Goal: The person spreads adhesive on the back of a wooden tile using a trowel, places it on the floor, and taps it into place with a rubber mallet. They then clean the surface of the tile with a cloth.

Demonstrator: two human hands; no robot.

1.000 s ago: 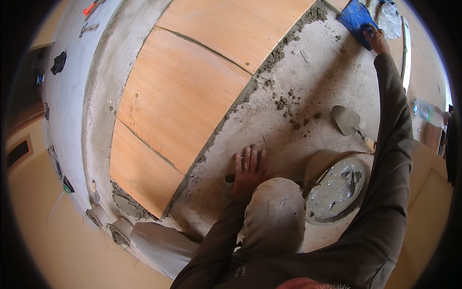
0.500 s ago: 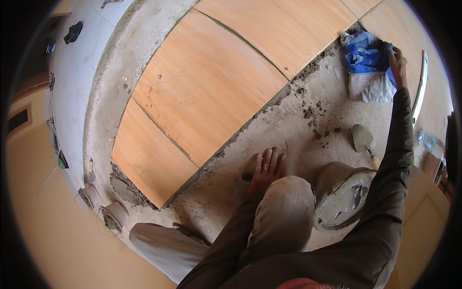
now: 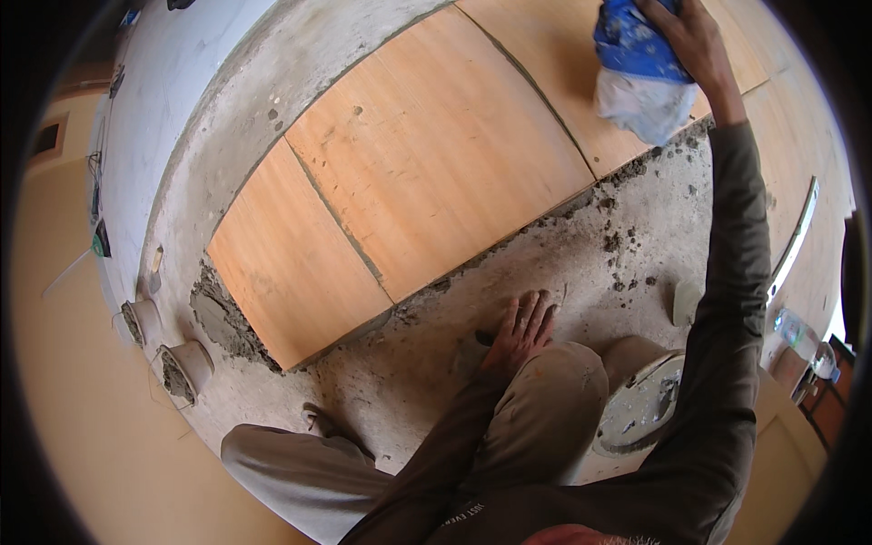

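Observation:
My left hand [image 3: 524, 329] lies flat on the rough concrete floor [image 3: 472, 313], fingers spread, just beyond my bent knee. With my arm stretched to the far right, my right hand [image 3: 692, 47] grips a crumpled blue-and-white bag [image 3: 641, 80]. The bag is over the wood-look floor tiles [image 3: 445, 154], its white end hanging near their mortar-lined edge. Its top is cut off by the view, and whether it touches the tile I cannot tell. Grey mortar [image 3: 227, 318] shows along the tiles' near-left end.
Crumbs of mortar [image 3: 613, 243] dot the floor beyond my left hand. A round bucket [image 3: 640, 409] stands by my right knee, a trowel blade [image 3: 686, 302] above it. Two mortar-filled pails [image 3: 186, 368] sit at left. A long metal straightedge [image 3: 795, 241] and a plastic bottle [image 3: 796, 334] lie at right.
My right hand has lifted the bag off the concrete and carried it forward and left over the tiles. My left hand stays planted on the floor. The view has shifted slightly.

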